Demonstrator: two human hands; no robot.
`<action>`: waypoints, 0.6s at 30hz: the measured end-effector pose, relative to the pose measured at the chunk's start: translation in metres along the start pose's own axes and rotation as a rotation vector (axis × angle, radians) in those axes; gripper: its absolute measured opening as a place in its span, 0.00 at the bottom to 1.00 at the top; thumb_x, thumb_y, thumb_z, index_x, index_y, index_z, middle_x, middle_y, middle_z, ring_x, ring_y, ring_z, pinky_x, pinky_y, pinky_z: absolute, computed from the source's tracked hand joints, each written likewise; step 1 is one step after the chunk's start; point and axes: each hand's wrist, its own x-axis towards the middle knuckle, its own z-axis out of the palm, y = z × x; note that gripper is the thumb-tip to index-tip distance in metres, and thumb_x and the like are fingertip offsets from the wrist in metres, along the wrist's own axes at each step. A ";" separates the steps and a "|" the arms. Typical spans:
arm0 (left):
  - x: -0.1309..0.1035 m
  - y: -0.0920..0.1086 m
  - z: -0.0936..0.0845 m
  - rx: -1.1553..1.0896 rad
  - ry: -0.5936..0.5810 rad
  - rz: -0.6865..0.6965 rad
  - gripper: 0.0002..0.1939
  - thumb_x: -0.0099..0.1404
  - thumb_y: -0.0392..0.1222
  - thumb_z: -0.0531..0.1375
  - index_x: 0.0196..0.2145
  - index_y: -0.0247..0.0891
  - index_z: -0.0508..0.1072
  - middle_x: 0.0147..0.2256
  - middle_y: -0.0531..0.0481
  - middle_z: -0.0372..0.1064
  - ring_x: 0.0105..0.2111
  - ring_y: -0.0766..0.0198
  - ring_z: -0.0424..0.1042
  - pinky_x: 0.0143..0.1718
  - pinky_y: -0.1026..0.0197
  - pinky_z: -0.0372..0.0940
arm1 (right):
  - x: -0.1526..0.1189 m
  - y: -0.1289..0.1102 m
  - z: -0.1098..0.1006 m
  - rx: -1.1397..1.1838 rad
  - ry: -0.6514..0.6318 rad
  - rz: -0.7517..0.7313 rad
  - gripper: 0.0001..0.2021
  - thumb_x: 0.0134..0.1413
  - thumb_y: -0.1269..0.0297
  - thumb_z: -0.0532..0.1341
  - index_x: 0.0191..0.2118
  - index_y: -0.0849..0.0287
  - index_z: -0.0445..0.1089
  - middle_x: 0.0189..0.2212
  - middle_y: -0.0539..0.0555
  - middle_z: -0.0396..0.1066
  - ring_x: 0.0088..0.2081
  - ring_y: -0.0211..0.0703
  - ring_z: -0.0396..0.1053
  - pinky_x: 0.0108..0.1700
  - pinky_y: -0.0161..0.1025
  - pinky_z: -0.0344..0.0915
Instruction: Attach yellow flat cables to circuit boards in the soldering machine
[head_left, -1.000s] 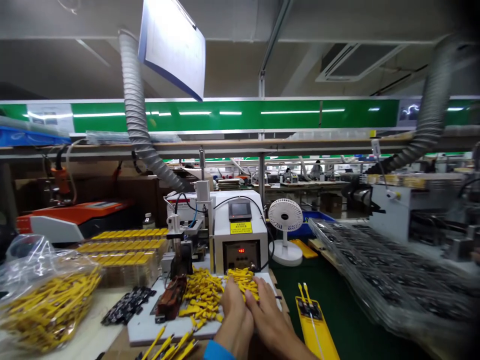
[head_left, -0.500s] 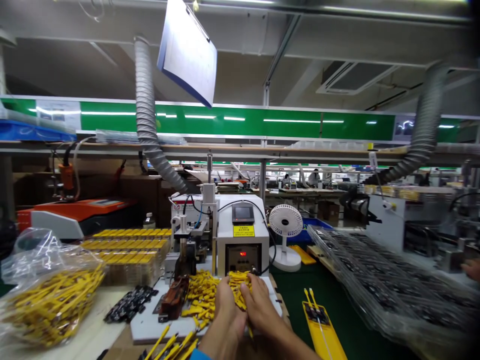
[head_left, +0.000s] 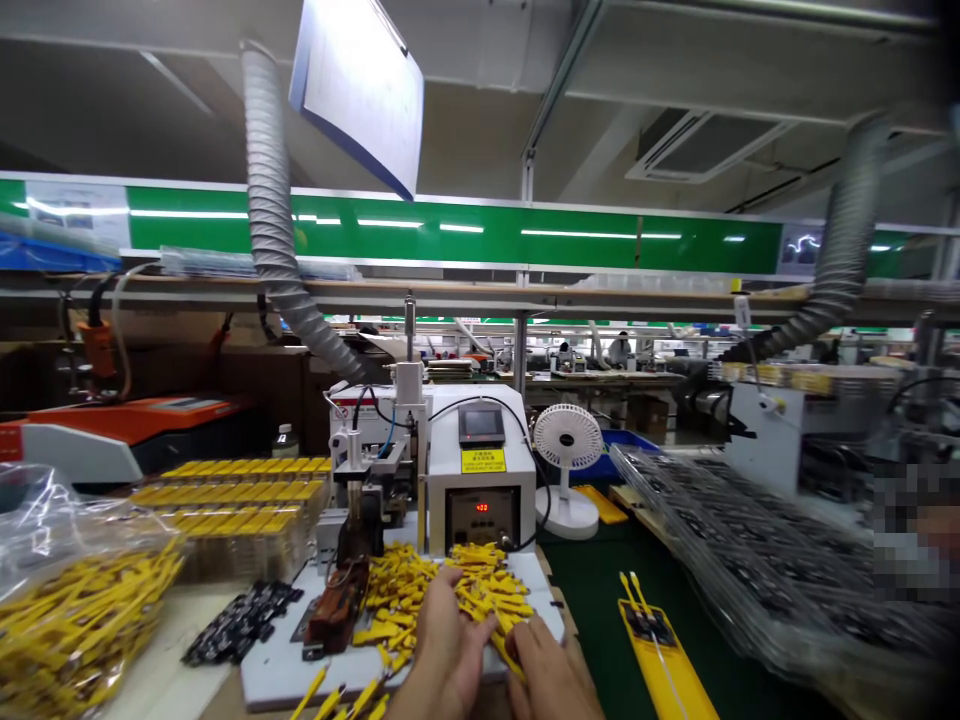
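A heap of small yellow strips (head_left: 405,590) lies on the white machine base. My left hand (head_left: 448,640) is at the front of the heap, fingers stretched forward and thumb apart, touching the strips. Beside it, my right hand (head_left: 553,665) has its fingers curled in and closed on a yellow strip (head_left: 511,655) that slants between the two hands. Left of the heap is a reddish-brown fixture block (head_left: 336,608) under the press. Several longer yellow strips (head_left: 330,700) lie at the front edge.
The machine (head_left: 480,440) shows a red 400. At left are a bag of yellow strips (head_left: 75,620), black parts (head_left: 241,622) and stacked yellow trays (head_left: 232,492). To the right stand a white fan (head_left: 568,440), a yellow plate (head_left: 667,665) and clear trays of black parts (head_left: 750,550).
My hands have moved from cupping the strips together to apart; the right has drawn down and curled around a strip. More of the heap shows. The view has shifted slightly.
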 end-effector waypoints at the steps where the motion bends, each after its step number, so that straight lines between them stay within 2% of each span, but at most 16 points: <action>1: -0.003 0.001 0.000 0.012 -0.018 -0.024 0.14 0.73 0.45 0.60 0.52 0.36 0.70 0.48 0.45 0.71 0.40 0.57 0.76 0.40 0.52 0.73 | 0.003 0.002 -0.003 -0.001 -0.015 -0.019 0.13 0.49 0.79 0.59 0.40 0.58 0.73 0.42 0.58 0.74 0.41 0.51 0.73 0.41 0.38 0.65; 5: -0.010 0.005 -0.004 0.123 -0.049 -0.112 0.13 0.73 0.46 0.59 0.49 0.35 0.71 0.43 0.47 0.73 0.35 0.61 0.75 0.35 0.56 0.72 | 0.015 0.003 -0.024 0.003 -0.034 -0.085 0.11 0.56 0.80 0.58 0.36 0.59 0.74 0.39 0.56 0.74 0.40 0.46 0.72 0.41 0.36 0.64; 9: -0.010 0.006 -0.017 0.251 -0.028 -0.153 0.14 0.74 0.50 0.57 0.45 0.35 0.71 0.34 0.52 0.70 0.24 0.68 0.69 0.24 0.64 0.67 | 0.023 0.001 -0.037 0.013 -0.013 -0.149 0.10 0.60 0.78 0.59 0.35 0.58 0.74 0.38 0.53 0.73 0.40 0.43 0.71 0.42 0.33 0.62; 12: -0.011 0.009 -0.034 0.319 -0.064 -0.159 0.14 0.74 0.50 0.56 0.42 0.35 0.70 0.29 0.56 0.67 0.18 0.72 0.63 0.18 0.67 0.60 | 0.028 0.005 -0.033 -0.002 0.006 -0.203 0.10 0.60 0.78 0.58 0.35 0.57 0.73 0.38 0.52 0.72 0.39 0.43 0.71 0.41 0.34 0.62; 15: -0.012 0.014 -0.052 0.355 -0.122 -0.145 0.12 0.73 0.48 0.58 0.41 0.35 0.71 0.31 0.55 0.69 0.21 0.70 0.66 0.21 0.66 0.64 | 0.029 0.011 -0.023 -0.026 0.054 -0.237 0.11 0.57 0.81 0.57 0.37 0.57 0.71 0.39 0.54 0.71 0.40 0.47 0.69 0.41 0.37 0.62; 18: -0.007 0.011 -0.063 0.385 -0.160 -0.097 0.11 0.73 0.47 0.59 0.43 0.35 0.72 0.35 0.52 0.71 0.26 0.67 0.71 0.26 0.63 0.68 | 0.029 0.016 -0.014 -0.035 0.134 -0.240 0.12 0.56 0.81 0.54 0.36 0.57 0.68 0.38 0.55 0.70 0.40 0.51 0.66 0.41 0.42 0.61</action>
